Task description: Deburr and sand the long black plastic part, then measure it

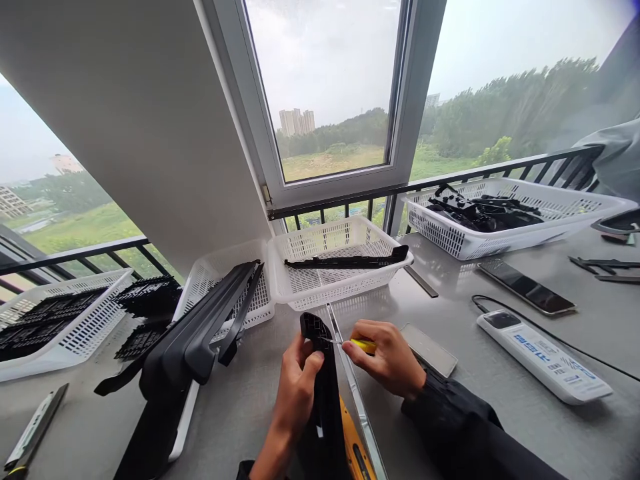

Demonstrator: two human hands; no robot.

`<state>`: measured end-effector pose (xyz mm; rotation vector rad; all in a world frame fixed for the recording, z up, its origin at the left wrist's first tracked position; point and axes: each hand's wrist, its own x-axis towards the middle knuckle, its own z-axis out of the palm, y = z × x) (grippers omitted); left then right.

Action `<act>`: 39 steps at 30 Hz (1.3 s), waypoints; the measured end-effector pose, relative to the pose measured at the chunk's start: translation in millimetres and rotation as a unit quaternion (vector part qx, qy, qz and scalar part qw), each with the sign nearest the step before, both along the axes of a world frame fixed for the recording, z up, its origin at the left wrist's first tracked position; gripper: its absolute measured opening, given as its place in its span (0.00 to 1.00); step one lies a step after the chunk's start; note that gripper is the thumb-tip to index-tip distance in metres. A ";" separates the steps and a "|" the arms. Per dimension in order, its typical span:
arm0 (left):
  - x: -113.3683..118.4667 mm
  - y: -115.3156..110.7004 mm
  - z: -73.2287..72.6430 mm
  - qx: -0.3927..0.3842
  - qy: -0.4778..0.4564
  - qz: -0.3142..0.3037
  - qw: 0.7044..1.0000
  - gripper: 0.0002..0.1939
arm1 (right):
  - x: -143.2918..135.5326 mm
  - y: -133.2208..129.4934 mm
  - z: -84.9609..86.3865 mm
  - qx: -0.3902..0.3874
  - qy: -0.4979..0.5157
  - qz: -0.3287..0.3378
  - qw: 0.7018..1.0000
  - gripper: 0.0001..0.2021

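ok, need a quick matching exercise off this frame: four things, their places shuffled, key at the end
Things
1. yellow-handled tool
2. glossy black part with a ribbed end
3. dark-screened phone
4. long black strip with a wider right end

Places
A. inside the white basket below the middle window
B. in the left hand
C. flat on the table
D. in the right hand

Pairs: 1-D, 2-B, 3-C, 4-A

Beyond the long black plastic part (327,390) in my left hand (296,375), a white slotted plastic basket (340,292) holds a thin black plastic strip (345,262); to my right, a flat black phone (527,287) lies behind a white oblong device (543,357).
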<state>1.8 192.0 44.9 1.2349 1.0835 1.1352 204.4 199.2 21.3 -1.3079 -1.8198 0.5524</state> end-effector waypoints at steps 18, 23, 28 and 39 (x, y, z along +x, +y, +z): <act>-1.0 0.3 -2.3 0.023 0.044 -0.015 0.999 0.17 | -2.7 1.2 -6.2 -0.008 0.001 0.014 1.000 0.24; -2.7 -0.4 -4.3 0.016 0.045 -0.017 0.999 0.19 | 2.0 4.8 -2.9 -0.001 0.004 -0.002 1.000 0.24; 0.2 -2.4 -4.2 0.007 0.046 -0.015 0.999 0.18 | 7.0 7.9 -4.2 -0.008 0.004 -0.019 1.000 0.25; -2.0 -0.6 -0.9 0.012 0.052 -0.012 0.999 0.17 | 4.7 6.4 -3.5 -0.002 0.001 -0.015 1.000 0.26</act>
